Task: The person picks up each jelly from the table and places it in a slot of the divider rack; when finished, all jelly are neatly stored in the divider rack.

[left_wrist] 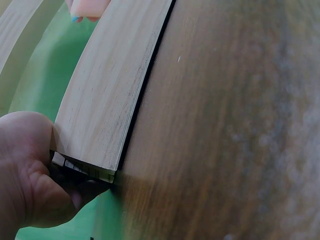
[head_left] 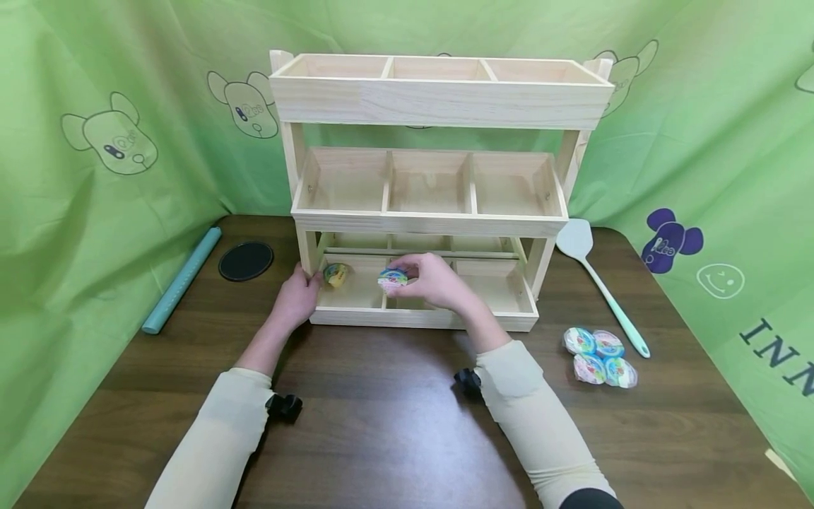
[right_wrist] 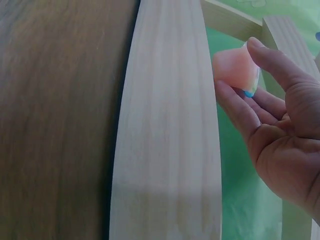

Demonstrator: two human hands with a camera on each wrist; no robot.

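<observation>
My right hand [head_left: 435, 281] pinches a small jelly cup [head_left: 392, 280] between thumb and fingers, over the bottom tier of a three-tier wooden shelf [head_left: 432, 104]. In the right wrist view the jelly cup [right_wrist: 235, 69] shows a pink body and a printed lid, just behind the tier's front board [right_wrist: 167, 125]. My left hand [head_left: 297, 295] grips the left end of the bottom tier. In the left wrist view that hand [left_wrist: 35, 175] wraps the board's corner, some fingers hidden. A yellow jelly cup [head_left: 335, 274] lies in the bottom tier's left compartment.
Several jelly cups [head_left: 599, 357] sit grouped on the wooden table [head_left: 381, 417] at the right, near a pale turner [head_left: 604, 286] with a mint handle. On the left lie a black disc [head_left: 246, 261] and a blue cylinder [head_left: 182, 281]. A green curtain [head_left: 159, 63] hangs behind.
</observation>
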